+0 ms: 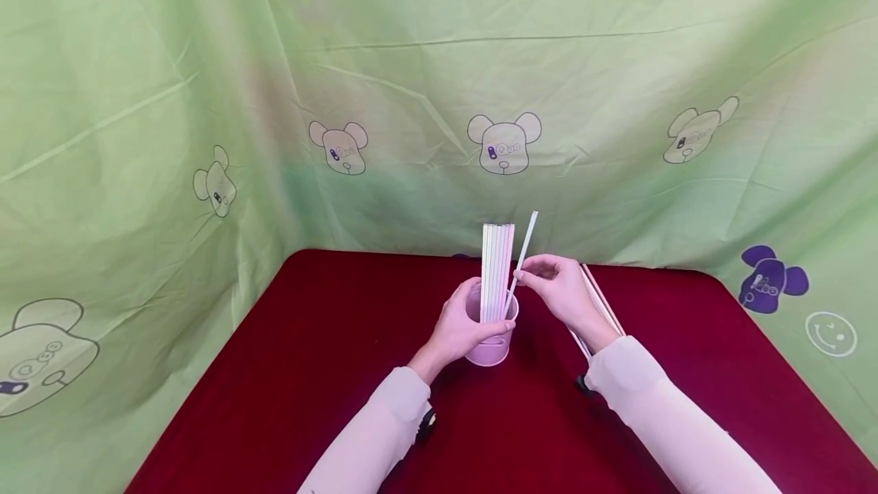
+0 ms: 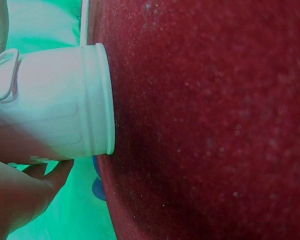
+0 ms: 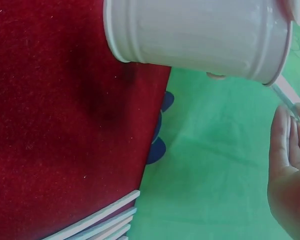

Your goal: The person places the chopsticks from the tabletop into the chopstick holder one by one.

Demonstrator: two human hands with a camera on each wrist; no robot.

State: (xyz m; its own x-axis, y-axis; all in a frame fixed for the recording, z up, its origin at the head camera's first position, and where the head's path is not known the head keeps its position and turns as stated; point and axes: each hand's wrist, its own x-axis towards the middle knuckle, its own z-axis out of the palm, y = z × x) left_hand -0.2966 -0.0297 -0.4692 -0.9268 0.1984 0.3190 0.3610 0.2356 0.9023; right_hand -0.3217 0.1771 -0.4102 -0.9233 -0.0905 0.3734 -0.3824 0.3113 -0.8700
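The small pale pink metal bucket-shaped cup [image 1: 490,334] stood upright on the dark red felt-covered table [image 1: 288,372], near its far middle, and the left hand [image 1: 461,326] was wrapped round its left wall, fingers curled against it, evidently to steady it while sticks went in. The right hand [image 1: 564,290] pinched one thin white stick [image 1: 523,258] between thumb and fingertips just above the rim; the stick leaned to the right with its lower end inside the cup, a hold that appeared suited to guiding it down among the others. A bundle of thin white and pale pink sticks [image 1: 497,269] stood nearly vertical in the cup, packed side by side; roughly seven could be made out, though an exact count was not possible. More loose sticks [image 1: 604,303] lay flat on the table under and beside the right wrist, within easy reach; the right wrist view showed about four ends [image 3: 107,220]. One cup, one stick in hand. Green cartoon-bear printed cloth [image 1: 439,82] hung behind and to both sides.
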